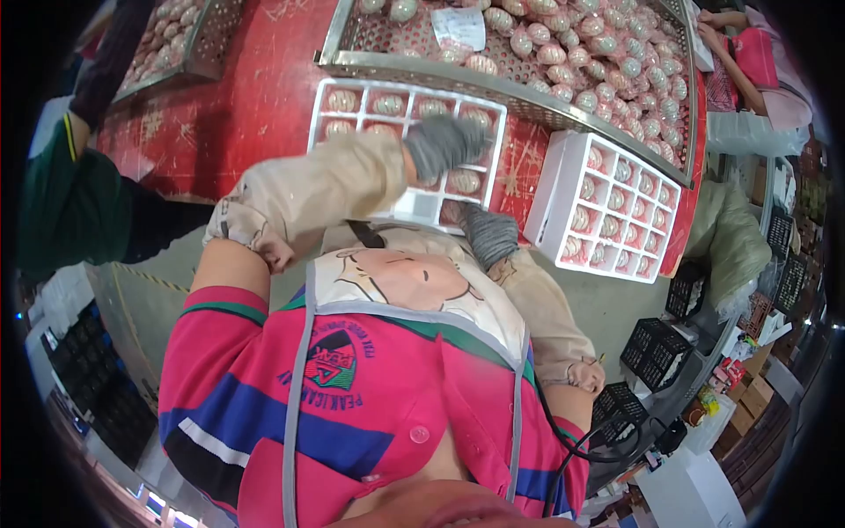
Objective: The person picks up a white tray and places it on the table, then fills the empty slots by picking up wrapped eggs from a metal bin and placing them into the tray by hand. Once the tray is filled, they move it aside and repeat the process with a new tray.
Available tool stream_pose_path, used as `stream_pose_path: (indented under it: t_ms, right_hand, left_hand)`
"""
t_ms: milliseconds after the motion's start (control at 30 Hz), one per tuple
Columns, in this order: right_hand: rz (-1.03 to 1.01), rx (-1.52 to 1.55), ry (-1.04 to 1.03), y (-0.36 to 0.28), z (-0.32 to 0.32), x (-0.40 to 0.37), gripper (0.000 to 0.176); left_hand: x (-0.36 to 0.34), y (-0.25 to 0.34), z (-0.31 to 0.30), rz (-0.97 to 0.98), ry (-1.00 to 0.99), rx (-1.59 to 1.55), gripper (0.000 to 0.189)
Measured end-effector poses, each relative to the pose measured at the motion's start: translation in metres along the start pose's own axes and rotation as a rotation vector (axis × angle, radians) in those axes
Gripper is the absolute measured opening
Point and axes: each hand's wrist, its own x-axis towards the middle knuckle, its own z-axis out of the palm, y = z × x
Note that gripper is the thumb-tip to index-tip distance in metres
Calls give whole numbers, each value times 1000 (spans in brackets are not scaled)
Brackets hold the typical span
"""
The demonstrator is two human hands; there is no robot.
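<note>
A white foam tray [322, 110] with square compartments lies on the red table in front of me, many cells filled with plastic-wrapped, pale, striped eggs. My left hand [446, 146], in a grey knit glove, reaches over the tray's right half. Motion smears its fingers, and what is under them is hidden. At the tray's near right corner is my right hand [489, 236], also gloved in grey. Its fingers are drawn together beside a wrapped egg [452, 211] in the corner cell, and I cannot tell whether they grip egg or tray.
Stacked foam trays [547, 198] of wrapped eggs stand at the right on the red table [273, 44]. Behind is a perforated metal bin [414, 63] heaped with wrapped eggs and a paper slip [459, 29]. Another metal bin [207, 53] stands far left. People are at both sides.
</note>
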Motion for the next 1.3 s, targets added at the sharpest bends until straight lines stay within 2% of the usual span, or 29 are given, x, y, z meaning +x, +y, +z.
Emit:
stream_pose_path:
  t_ms: [33, 100, 167, 233, 267, 300, 367, 467, 567, 633, 667, 700, 733, 767, 833, 900, 933, 967, 1033, 1100, 1133, 1167, 1200, 1233, 1267, 1300]
  right_hand:
    - [5, 1, 11, -1, -3, -1, 20]
    - [28, 72, -26, -3, -11, -1, 23]
    - [57, 99, -28, -1, -11, 1, 26]
    - [78, 153, -71, -5, -21, 0, 29]
    - [90, 122, -126, -1, -9, 4, 34]
    - [96, 124, -128, 0, -13, 5, 34]
    - [108, 169, -154, -3, -20, 3, 37]
    - [124, 192, -142, -5, -21, 1, 39]
    - [124, 196, -132, -5, -17, 1, 40]
    - [114, 190, -131, -3, -15, 3, 41]
    - [130, 198, -111, -2, -13, 4, 41]
    - [145, 207, -95, -3, -11, 3, 41]
    - [127, 210, -113, -5, -13, 1, 41]
    - [141, 196, -69, -7, -18, 0, 40]
    - [141, 176, -34, -1, -8, -3, 40]
    - [30, 356, 257, 11, 13, -3, 37]
    - [76, 512, 209, 7, -3, -6, 23]
    - [67, 513, 203, 6, -5, -8, 23]
    - [107, 806, 354, 6, -6, -13, 30]
    - [129, 786, 350, -4, -16, -17, 29]
    - [33, 712, 333, -20, -38, -21, 29]
    - [-62, 633, 315, -33, -51, -25, 30]
    - [-112, 419, 283, -39, -52, -20, 37]
    - [-116, 417, 278, -43, -50, -17, 37]
    - [-118, 293, 188, -46, -45, -10, 37]
    - [-120, 171, 96, -47, -39, -4, 38]
  left_hand:
    - [31, -12, -37, -159, 31, -39, 29]
    - [72, -68, -46, -82, 245, -9, 29]
    - [123, -118, -41, -1, 166, 193, 31]
    - [180, -169, -19, -305, -114, -185, 34]
    - [175, -146, -36, -337, -97, -88, 36]
    - [156, -120, -70, -46, -195, 146, 36]
    - [204, -151, -29, -428, -267, 162, 33]
    - [185, -148, -50, -396, -67, 11, 30]
    - [142, -128, -89, -490, 161, -384, 28]
    - [96, -98, -126, -643, 293, -855, 27]
    - [73, -73, -151, -784, 311, -1130, 26]
    - [57, -79, -146, -494, 318, -1423, 24]
    - [85, -152, -101, -221, 533, -1641, 24]
    - [55, -155, -97, -243, 545, -1641, 24]
    - [-23, -121, -98, -79, 544, -601, 23]
    - [-82, -79, -82, -280, 412, -907, 26]
    - [-103, -67, -62, -365, 324, -1000, 23]
    - [-122, -57, -37, -448, 231, -1093, 20]
    - [-143, -35, 1, -663, -9, -1152, 17]
    - [-158, -23, 52, -651, 48, -1346, 13]
    - [-158, -16, 56, -798, -2, -1281, 18]
    - [-161, -10, 58, -801, 2, -1292, 18]
    - [-162, -8, 56, -548, 193, -802, 23]
    - [-165, -6, 54, -292, 357, -307, 29]
    - [-166, -9, 50, -206, 271, -242, 38]
    - [-165, -14, 51, -209, 272, -240, 38]
